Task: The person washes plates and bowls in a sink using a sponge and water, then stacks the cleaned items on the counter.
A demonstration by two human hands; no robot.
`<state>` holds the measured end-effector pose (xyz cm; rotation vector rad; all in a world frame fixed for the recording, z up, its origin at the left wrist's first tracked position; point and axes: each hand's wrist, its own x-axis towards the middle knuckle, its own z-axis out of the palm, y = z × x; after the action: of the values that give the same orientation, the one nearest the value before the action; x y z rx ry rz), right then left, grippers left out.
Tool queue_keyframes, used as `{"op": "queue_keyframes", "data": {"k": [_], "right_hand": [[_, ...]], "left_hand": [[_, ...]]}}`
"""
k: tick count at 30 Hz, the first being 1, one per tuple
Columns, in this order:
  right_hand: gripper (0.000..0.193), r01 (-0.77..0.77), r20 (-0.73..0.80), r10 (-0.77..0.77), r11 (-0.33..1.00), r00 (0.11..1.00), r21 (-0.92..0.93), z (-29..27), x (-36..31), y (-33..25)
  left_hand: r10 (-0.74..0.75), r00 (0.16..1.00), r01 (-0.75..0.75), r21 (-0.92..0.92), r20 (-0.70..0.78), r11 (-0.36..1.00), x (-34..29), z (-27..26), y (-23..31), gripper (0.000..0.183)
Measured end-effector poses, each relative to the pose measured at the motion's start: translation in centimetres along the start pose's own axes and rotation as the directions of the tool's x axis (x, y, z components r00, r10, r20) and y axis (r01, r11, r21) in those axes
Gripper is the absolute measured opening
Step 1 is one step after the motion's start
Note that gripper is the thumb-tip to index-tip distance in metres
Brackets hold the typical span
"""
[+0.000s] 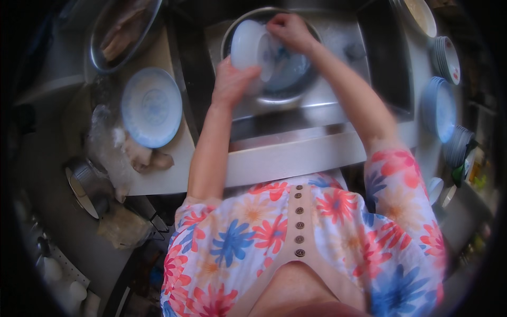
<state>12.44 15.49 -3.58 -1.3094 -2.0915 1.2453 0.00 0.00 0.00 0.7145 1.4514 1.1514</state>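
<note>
A white bowl (247, 45) is tipped on its side above a round metal basin (274, 100) that stands in the steel sink (346, 66). My left hand (235, 82) grips the bowl by its near left side, thumb across the lower part. At the bowl's far right side my right hand (290, 33) is closed, fingers bent in against it. Whether something small is in those fingers cannot be made out. Inside the basin, bluish water or dishes (290, 71) show, blurred and partly covered by the bowl.
On the left counter lie a blue-patterned plate (153, 105) and a clear plastic bag (105, 142). Beyond them is an oval metal tray (97, 55). Stacked bowls (439, 108) and small plates (448, 59) line the right counter. A white ledge (296, 158) runs before me.
</note>
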Motion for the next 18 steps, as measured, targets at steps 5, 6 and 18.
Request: {"op": "queue_keyframes", "data": {"k": [5,6,18], "right_hand": [[0.03,-0.066,-0.095,0.025,0.887,0.995,-0.458,3.2,-1.7,5.1],[0.036,0.034,-0.031,-0.064,0.816,0.997,-0.577,4.2,-3.0,5.7],[0.018,0.386,-0.161,-0.37,0.919,0.915,0.078,0.8,-6.9,-4.8]], "left_hand": [[0.13,0.991,-0.137,-0.298,-0.042,0.945,-1.0,-0.5,0.3,0.037],[0.109,0.993,-0.12,-0.295,-0.052,0.948,-0.8,-0.7,0.3,0.037],[0.032,0.999,-0.028,-0.352,0.007,0.935,0.8,-0.4,-1.3,0.038]]}}
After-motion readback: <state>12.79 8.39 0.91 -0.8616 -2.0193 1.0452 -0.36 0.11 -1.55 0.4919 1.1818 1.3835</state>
